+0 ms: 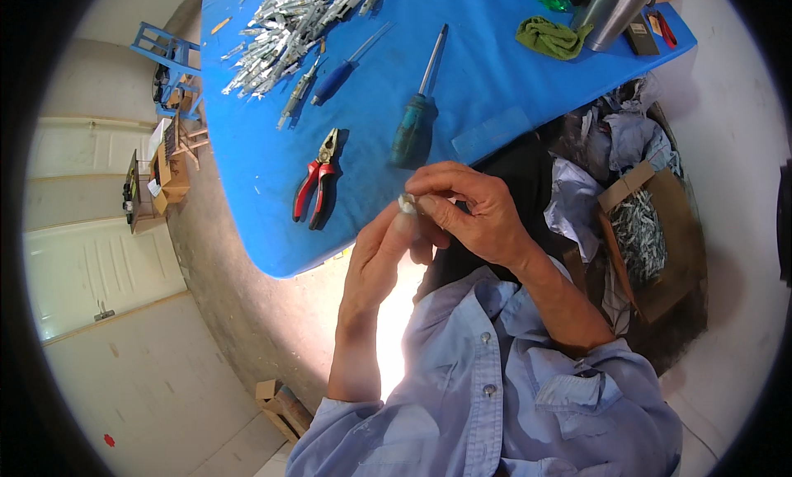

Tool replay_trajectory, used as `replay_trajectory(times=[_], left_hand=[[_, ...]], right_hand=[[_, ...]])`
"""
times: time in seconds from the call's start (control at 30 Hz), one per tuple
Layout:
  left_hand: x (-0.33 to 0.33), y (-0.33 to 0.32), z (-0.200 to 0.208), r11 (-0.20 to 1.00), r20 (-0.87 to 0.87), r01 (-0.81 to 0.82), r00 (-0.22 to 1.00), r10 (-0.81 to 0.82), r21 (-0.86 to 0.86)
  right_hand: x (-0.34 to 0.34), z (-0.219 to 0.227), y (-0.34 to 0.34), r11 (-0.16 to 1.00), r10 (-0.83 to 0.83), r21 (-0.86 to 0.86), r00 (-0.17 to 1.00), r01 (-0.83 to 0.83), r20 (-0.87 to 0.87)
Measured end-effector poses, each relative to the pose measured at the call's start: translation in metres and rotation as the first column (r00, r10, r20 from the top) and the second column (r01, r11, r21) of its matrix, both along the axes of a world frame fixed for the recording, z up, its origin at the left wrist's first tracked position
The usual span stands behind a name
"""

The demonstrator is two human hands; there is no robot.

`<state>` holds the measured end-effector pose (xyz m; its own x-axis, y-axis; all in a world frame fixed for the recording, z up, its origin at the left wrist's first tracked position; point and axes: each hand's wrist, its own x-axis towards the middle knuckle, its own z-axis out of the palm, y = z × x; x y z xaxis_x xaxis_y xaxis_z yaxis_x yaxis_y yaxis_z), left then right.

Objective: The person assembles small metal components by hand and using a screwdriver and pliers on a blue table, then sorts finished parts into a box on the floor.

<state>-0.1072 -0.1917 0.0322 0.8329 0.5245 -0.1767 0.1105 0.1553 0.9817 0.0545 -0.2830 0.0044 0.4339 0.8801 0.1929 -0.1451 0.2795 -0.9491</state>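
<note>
Close to the table's front edge, my left hand (381, 250) pinches a small whitish piece (406, 203) between thumb and fingers. The fingertips of my right hand (477, 209) close on the same piece from the other side. It is too small and covered for me to tell its kind. On the blue tabletop (363, 217) beyond my hands lie red-handled pliers (320, 176) with their jaws pointing away. A large screwdriver (415, 126) with a teal handle rests to their right. Farther off are a thinner blue-handled screwdriver (337, 79) and a slim metal part (297, 98).
A heap of slim metal parts (285, 40) covers the far left of the table. At the far right are a green cloth (551, 38) and a steel flask (612, 15). Right of me, an open cardboard box (681, 254) holds metal pieces, beside crumpled plastic bags (573, 197).
</note>
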Motion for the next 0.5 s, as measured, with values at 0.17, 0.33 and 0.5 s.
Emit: replay_trajectory(times=[0.17, 0.33, 0.5], left_hand=[[-0.001, -0.004, 0.000, 0.999, -0.025, 0.041, 0.999, -0.042, -0.016], [-0.005, -0.005, -0.010, 1.000, 0.005, 0.023, 1.000, -0.023, -0.011], [-0.005, -0.011, -0.011, 0.990, 0.038, 0.003, 0.999, 0.003, -0.144]], right_hand=[[-0.001, -0.006, -0.009, 0.997, -0.054, 0.060, 0.993, 0.048, 0.102], [-0.006, -0.005, -0.016, 0.998, 0.028, 0.053, 0.986, -0.019, -0.166], [-0.009, -0.008, -0.019, 0.996, 0.087, 0.045, 0.953, -0.077, -0.290]])
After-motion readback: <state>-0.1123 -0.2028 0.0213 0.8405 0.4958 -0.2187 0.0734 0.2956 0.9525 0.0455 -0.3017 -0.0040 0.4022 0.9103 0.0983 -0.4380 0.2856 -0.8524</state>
